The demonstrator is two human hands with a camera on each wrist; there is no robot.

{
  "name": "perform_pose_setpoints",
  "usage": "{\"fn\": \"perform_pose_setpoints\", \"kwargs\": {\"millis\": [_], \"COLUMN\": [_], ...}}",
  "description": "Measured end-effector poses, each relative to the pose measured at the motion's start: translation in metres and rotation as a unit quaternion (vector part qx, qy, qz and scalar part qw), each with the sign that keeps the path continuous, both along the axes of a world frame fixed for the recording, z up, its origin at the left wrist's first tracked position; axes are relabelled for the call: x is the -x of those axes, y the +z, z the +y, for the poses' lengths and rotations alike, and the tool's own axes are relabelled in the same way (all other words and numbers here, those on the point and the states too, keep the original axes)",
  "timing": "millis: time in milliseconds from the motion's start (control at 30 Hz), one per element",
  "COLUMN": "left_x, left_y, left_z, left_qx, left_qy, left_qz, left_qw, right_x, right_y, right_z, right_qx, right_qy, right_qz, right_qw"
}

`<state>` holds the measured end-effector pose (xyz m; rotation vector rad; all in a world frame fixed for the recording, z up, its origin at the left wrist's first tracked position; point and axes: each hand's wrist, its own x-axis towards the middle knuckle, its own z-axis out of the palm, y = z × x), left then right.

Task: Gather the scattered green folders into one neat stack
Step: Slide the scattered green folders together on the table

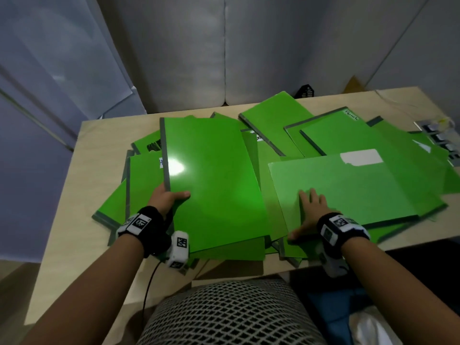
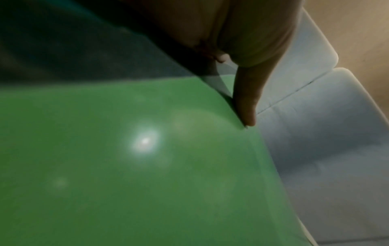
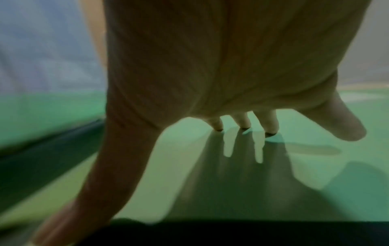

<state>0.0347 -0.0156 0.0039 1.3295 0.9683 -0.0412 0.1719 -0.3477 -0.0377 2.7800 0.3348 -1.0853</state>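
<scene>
Gripping the near left corner of a glossy green folder [image 1: 211,180], the person's left hand [image 1: 165,199] is pinching it with the thumb lying on the cover and the fingers tucked beneath, while the right hand [image 1: 310,215] is pressing flat, fingers spread and straight, on a paler matte folder [image 1: 343,188] that carries a white label [image 1: 362,156]. Both covers are lying on top of a loose sprawl of green folders [image 1: 273,115] that is covering most of the light wooden table [image 1: 99,145], some fanning out to the left, others overlapping toward the far right corner. The glossy folder is sitting slightly raised and askew, its dark spine running away from the left hand; the matte one is lying just beside it, its near edge under the right palm. These folders are looking thin, light and fairly stiff, with slick faces likely to slide over one another, so taking them by a corner or along the spine edge is probably the surest hold, and squaring them against the tabletop should be tidying the pile.
</scene>
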Motion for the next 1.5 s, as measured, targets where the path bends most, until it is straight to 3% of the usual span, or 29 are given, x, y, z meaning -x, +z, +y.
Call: {"fn": "perform_pose_setpoints", "kwargs": {"millis": [67, 533, 867, 1100, 1267, 1367, 1500], "left_x": [0.001, 0.012, 0.011, 0.015, 0.013, 0.009, 0.005], "left_y": [0.005, -0.002, -0.008, -0.011, -0.014, -0.018, -0.021], "left_z": [0.003, 0.007, 0.009, 0.011, 0.012, 0.013, 0.013], "left_qx": [-0.008, -0.014, -0.012, -0.018, -0.039, -0.036, -0.033], "left_qy": [0.004, 0.013, 0.018, 0.011, 0.007, 0.002, 0.001], "left_qz": [-0.017, -0.023, -0.021, -0.012, 0.011, 0.013, 0.022], "left_qw": [1.000, 1.000, 1.000, 1.000, 0.999, 0.999, 0.999], "right_x": [0.007, -0.007, -0.011, -0.005, -0.001, 0.007, 0.005], "right_y": [-0.005, -0.001, 0.001, 0.003, 0.008, 0.020, 0.059], "right_z": [-0.007, -0.022, -0.020, -0.044, -0.041, -0.039, -0.017], "right_qx": [0.042, 0.068, 0.064, 0.124, 0.098, 0.059, -0.067], "right_qy": [0.067, 0.252, 0.279, 0.318, 0.327, 0.292, 0.242], "right_qz": [0.008, -0.042, -0.095, -0.039, -0.032, -0.042, -0.170], "right_qw": [0.997, 0.964, 0.953, 0.939, 0.939, 0.954, 0.953]}}
